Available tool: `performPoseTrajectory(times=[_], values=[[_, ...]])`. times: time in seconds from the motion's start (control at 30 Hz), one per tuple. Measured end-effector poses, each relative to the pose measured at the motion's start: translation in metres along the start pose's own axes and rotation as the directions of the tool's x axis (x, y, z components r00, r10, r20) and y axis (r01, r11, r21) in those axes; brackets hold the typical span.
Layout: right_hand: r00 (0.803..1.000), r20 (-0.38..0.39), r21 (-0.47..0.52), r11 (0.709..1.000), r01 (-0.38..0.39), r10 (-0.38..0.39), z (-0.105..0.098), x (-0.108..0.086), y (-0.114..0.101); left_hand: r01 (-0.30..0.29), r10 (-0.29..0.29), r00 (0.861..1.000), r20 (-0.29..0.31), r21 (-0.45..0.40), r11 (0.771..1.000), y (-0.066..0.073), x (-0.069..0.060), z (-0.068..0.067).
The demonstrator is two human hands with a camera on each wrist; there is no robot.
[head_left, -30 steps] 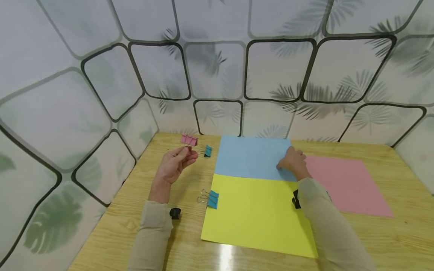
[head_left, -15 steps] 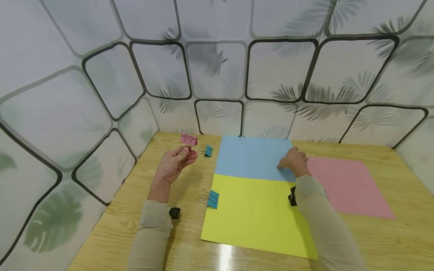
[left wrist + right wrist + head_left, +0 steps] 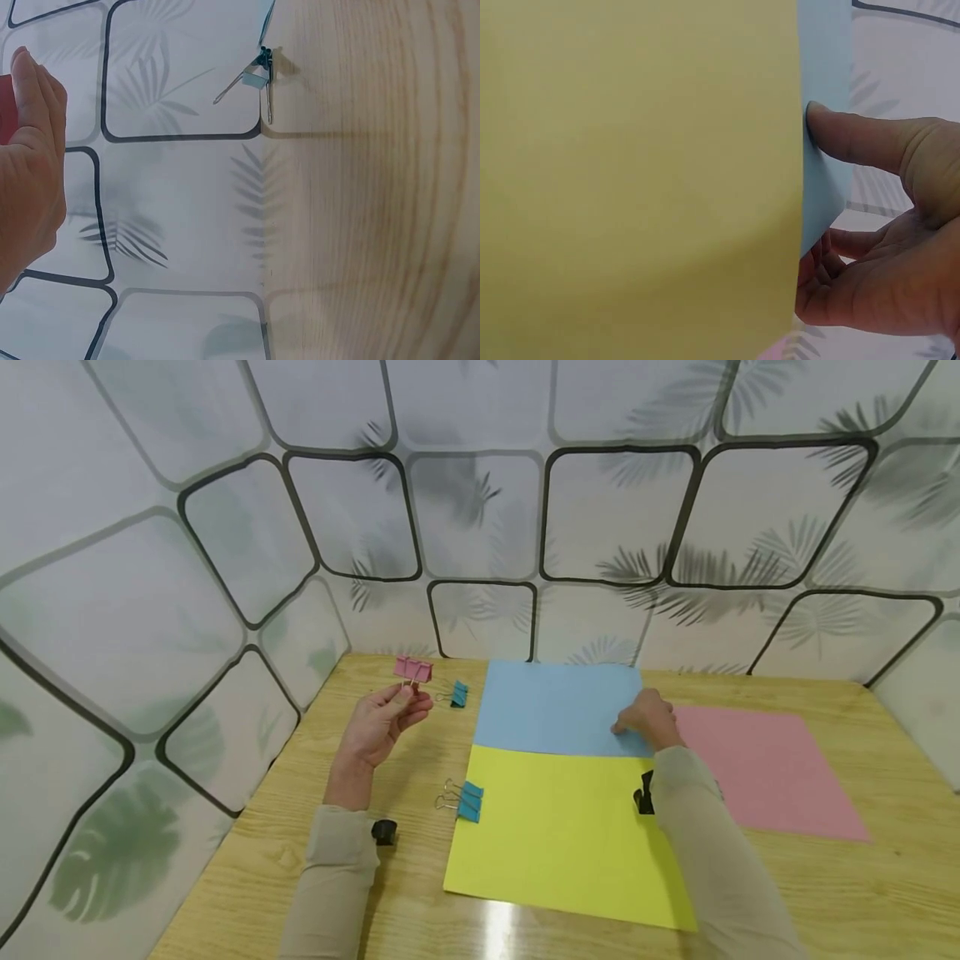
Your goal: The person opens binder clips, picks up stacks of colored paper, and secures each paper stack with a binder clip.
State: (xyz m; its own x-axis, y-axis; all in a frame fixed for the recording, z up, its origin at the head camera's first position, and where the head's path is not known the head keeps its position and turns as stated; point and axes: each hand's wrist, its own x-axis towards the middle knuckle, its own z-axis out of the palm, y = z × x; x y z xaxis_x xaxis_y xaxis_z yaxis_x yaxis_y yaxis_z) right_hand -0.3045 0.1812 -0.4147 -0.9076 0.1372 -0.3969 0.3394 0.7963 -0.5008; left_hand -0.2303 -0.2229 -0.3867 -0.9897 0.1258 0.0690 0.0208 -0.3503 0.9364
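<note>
My left hand [image 3: 378, 727] holds a pink binder clip [image 3: 413, 669] up over the table's far left, thumb and fingers pinching its handles. Just right of it lies a teal binder clip [image 3: 458, 694], seen also in the left wrist view. My right hand [image 3: 649, 720] grips the right edge of a blue sheet [image 3: 555, 706]; in the right wrist view the thumb lies on the blue sheet's face [image 3: 823, 191] and the other fingers are behind it. A yellow sheet [image 3: 570, 835] covers the blue one's near part. Another teal binder clip [image 3: 470, 801] is at the yellow sheet's left edge.
A pink sheet [image 3: 772, 772] lies on the wooden table [image 3: 862, 893] to the right, partly behind my right forearm. Patterned walls [image 3: 480, 518] rise at the back and left. Each wrist wears a small black device [image 3: 384, 832].
My left hand and the pink binder clip have drifted very slightly left. The right wrist has shifted a little left, while its grip on the blue sheet looks the same.
</note>
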Motion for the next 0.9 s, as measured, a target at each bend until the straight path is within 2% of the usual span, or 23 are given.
performPoseTrajectory(times=[0.17, 0.43, 0.73, 0.9], values=[[0.999, 0.039, 0.035, 0.999, -0.019, 0.017, -0.0017, -0.0012, 0.0001, 0.014, -0.014, 1.0, -0.009, -0.009, 1.0, 0.001, -0.0017, -0.0005], [0.998, 0.057, -0.006, 1.0, -0.006, 0.006, -0.0046, 0.0021, 0.0009, 0.018, -0.019, 1.0, -0.019, -0.017, 1.0, 0.0017, -0.0029, -0.0015], [0.995, 0.095, -0.017, 1.0, 0.024, -0.022, -0.0065, 0.0066, 0.0023, 0.02, -0.02, 0.999, -0.026, -0.01, 1.0, 0.004, -0.0021, -0.0007], [0.995, 0.098, 0.008, 1.0, 0.012, -0.013, -0.0069, 0.0063, 0.0057, 0.027, -0.028, 0.999, -0.023, -0.012, 1.0, 0.0029, -0.0017, 0.0006]])
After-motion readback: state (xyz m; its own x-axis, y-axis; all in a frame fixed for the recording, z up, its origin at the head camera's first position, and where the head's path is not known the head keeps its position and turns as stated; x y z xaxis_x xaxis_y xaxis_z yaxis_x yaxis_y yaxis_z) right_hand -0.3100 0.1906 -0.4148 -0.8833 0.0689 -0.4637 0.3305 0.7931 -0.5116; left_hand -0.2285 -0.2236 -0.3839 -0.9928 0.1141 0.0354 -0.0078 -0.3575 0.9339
